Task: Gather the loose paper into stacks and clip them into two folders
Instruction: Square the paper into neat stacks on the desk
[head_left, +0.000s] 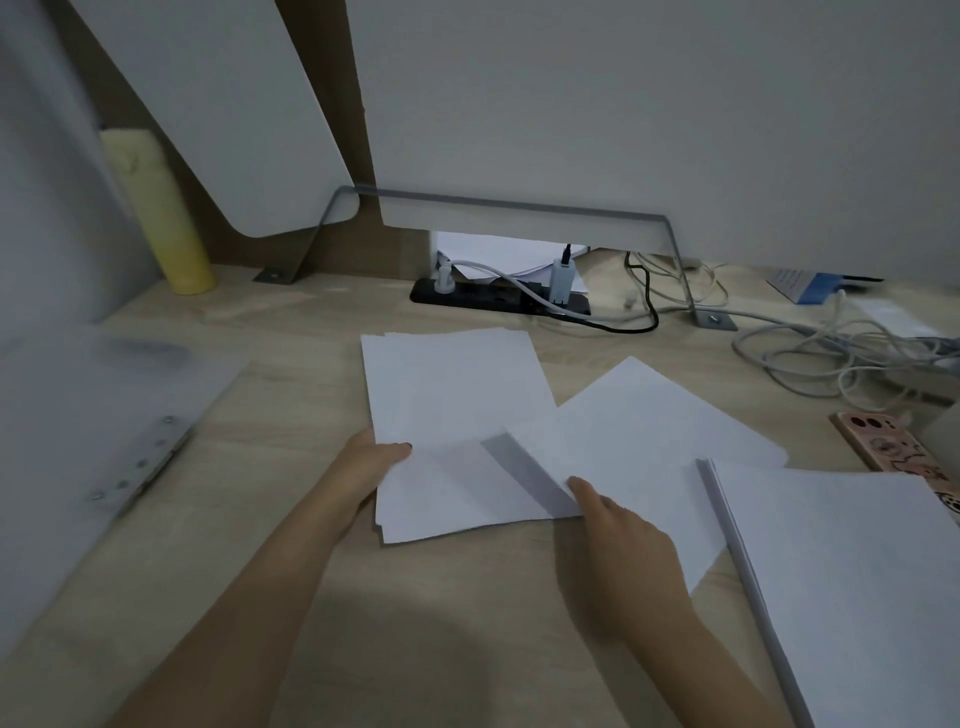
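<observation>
Paper stack sits pinched at its left edge by my left hand; right hand touches a raised sheet, grip unclear.

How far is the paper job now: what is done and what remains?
Done: one thick stack lies squared at the right. In hand: the left hand holds the centre stack; the right hand holds a loose sheet. Left: the clip folder at the left shows no paper yet.
</observation>
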